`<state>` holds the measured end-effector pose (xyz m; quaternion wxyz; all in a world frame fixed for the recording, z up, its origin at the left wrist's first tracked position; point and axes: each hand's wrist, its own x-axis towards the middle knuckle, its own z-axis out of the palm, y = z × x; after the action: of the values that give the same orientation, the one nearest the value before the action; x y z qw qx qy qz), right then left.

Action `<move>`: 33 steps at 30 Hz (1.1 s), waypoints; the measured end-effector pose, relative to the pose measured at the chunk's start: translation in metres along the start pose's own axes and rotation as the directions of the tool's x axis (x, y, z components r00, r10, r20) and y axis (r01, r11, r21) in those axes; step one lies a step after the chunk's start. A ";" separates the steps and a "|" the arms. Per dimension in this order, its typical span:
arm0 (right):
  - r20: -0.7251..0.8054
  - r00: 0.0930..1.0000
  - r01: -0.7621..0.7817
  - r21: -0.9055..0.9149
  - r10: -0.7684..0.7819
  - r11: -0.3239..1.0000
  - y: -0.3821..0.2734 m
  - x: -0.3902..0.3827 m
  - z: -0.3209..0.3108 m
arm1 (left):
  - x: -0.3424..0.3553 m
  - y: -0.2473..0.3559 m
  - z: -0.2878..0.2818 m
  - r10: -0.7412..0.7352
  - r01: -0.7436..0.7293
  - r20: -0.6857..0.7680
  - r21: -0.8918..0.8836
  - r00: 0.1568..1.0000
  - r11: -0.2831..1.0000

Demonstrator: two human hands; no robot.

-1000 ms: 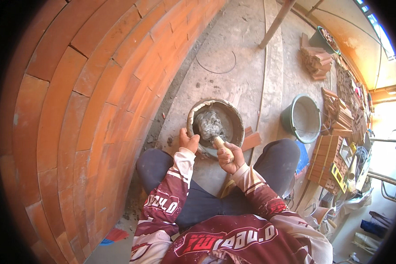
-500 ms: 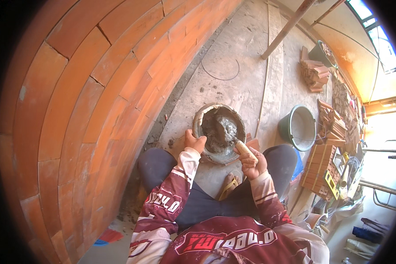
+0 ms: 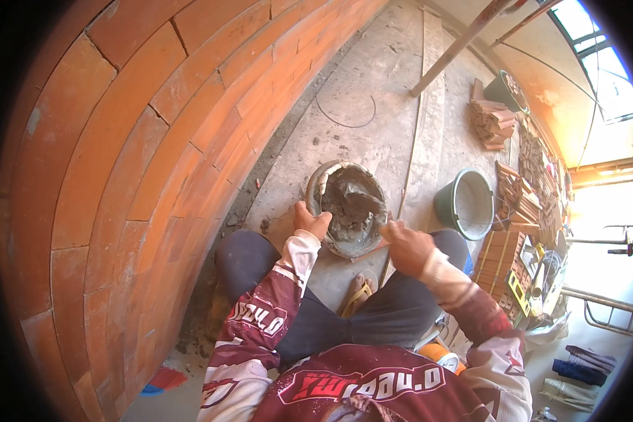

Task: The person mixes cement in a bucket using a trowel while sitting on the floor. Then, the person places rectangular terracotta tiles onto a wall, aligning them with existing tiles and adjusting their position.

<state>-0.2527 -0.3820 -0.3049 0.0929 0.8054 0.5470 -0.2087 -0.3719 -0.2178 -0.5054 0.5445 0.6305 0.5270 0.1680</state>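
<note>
A round bucket [image 3: 311, 188] of wet grey mortar [image 3: 348, 211] stands on the floor before me, tilted toward me. My left hand [image 3: 312, 221] is closed on its near left rim, thumb over the edge. At the near right side of the bucket, my right hand [image 3: 406, 247] is wrapped round the handle of a trowel. My fingers hide that handle, and the blade is hard to tell from the grey mortar. The mortar is heaped unevenly and smeared up the inner wall.
A brick wall [image 3: 148, 176] rises close on my left. To the right stand a green bucket [image 3: 439, 204], stacked bricks [image 3: 498, 260] and a yellow level [image 3: 518, 292]. Further off are loose tiles [image 3: 491, 123], another bucket [image 3: 503, 91] and a slanting pole [image 3: 457, 49].
My right hand has turned over and now hides the trowel's light handle. The mortar's surface has been reshaped, and the bucket tips more toward me. My left hand keeps its grip on the rim.
</note>
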 end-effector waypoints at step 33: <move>-0.020 0.888 0.413 -0.408 -0.460 0.814 -0.014 0.102 0.059 | 0.016 -0.019 0.015 0.124 -0.123 0.013 -0.045 0.992 0.991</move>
<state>-0.2470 -0.3132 -0.4007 0.1697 0.6338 0.7521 -0.0629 -0.3631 -0.2148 -0.5325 0.5510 0.6510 0.4788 0.2081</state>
